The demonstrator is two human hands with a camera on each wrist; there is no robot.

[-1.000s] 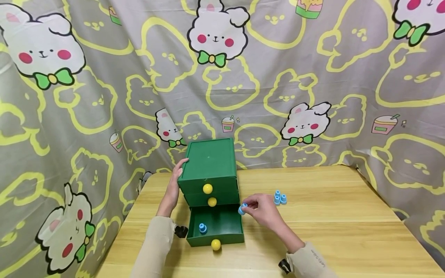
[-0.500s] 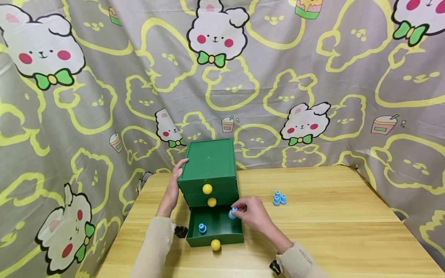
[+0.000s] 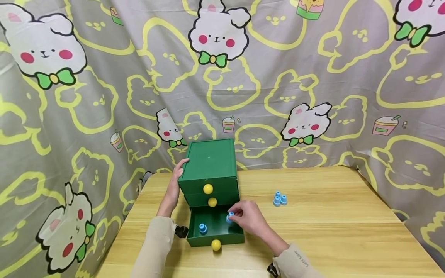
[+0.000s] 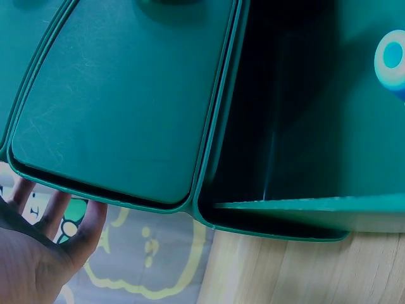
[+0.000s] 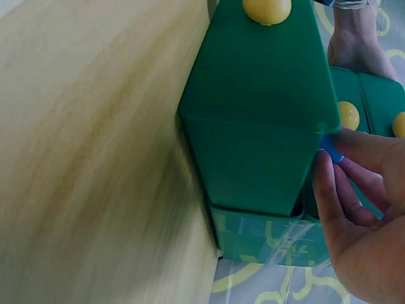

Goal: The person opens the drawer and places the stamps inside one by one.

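A green drawer cabinet (image 3: 210, 160) with yellow ball knobs stands on the table, its bottom drawer (image 3: 222, 240) pulled out. Against the cabinet's left side rests my left hand (image 3: 171, 193); the left wrist view shows its extended fingers (image 4: 88, 231) along the edge. My right hand (image 3: 250, 218) is over the drawer's right side and pinches a small blue stepped plastic piece (image 3: 229, 218) between thumb and fingers. In the right wrist view the drawer wall and fingers mostly cover that piece (image 5: 330, 147). A similar blue piece (image 3: 202, 228) stands at the drawer's left.
Three more blue pieces (image 3: 277, 200) stand grouped on the wooden table (image 3: 333, 216), right of the cabinet. Behind the table hangs a grey patterned curtain (image 3: 264, 88). The upper two drawers, with yellow knobs (image 3: 208, 189), are closed.
My right hand has carried its blue piece leftward from the drawer's right edge and down into the drawer. The left hand stays against the cabinet.
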